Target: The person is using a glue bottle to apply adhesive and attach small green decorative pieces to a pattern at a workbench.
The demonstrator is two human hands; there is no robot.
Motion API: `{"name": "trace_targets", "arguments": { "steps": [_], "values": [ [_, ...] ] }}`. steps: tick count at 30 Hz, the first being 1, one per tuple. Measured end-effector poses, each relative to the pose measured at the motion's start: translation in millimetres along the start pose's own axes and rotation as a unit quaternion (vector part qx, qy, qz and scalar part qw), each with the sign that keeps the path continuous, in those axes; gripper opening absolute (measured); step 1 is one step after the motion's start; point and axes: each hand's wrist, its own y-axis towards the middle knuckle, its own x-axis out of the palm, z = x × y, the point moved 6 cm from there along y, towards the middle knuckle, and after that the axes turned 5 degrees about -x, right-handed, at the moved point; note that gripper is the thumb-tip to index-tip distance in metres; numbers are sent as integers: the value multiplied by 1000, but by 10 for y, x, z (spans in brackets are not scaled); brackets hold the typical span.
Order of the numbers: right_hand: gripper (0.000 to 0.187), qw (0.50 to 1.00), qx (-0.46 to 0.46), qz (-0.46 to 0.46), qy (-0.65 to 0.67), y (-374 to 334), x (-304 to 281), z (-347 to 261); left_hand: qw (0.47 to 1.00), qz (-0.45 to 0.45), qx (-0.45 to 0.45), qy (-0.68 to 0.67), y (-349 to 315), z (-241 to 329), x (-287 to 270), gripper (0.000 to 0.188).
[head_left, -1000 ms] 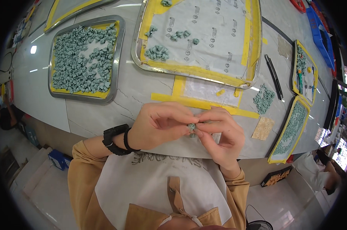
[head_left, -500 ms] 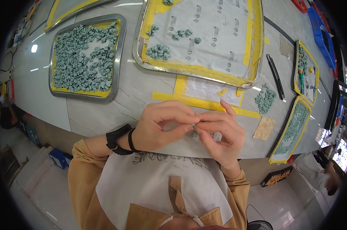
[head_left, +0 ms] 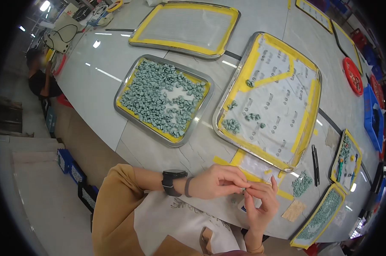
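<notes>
My left hand [head_left: 214, 182], with a black watch [head_left: 172, 182] and a dark band on its wrist, pinches a tiny grey-green piece [head_left: 243, 189] at its fingertips. Against the same piece, the thumb and fingers of my right hand [head_left: 261, 201] are pressed from the other side. Most of the piece is hidden by the fingers. Just beyond my hands lies a white sheet edged with yellow tape [head_left: 253, 165]. To the right of them is a loose pile of small green pieces [head_left: 302, 184], with a tan dotted square [head_left: 293, 210] nearer me.
A metal tray [head_left: 121, 112] full of grey-green pieces stands at left. A larger lined tray [head_left: 282, 102] holds a few clusters. Black tweezers [head_left: 315, 165] lie at right, near narrow yellow-edged trays [head_left: 318, 222]. Another person [head_left: 42, 81] is at far left.
The view has swung left, so the trays and my hands appear farther right and lower. My hands stay together at the fingertips around the small piece.
</notes>
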Motion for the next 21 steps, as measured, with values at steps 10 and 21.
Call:
{"name": "trace_targets", "arguments": {
  "steps": [10,21],
  "values": [
    [15,997,-41,25,-61,62,90,-70,998,24,35,50,37,44,-89,27],
    [57,993,-69,-24,-96,-19,-142,7,932,120,133,315,547,366,-434,21]
  ]
}}
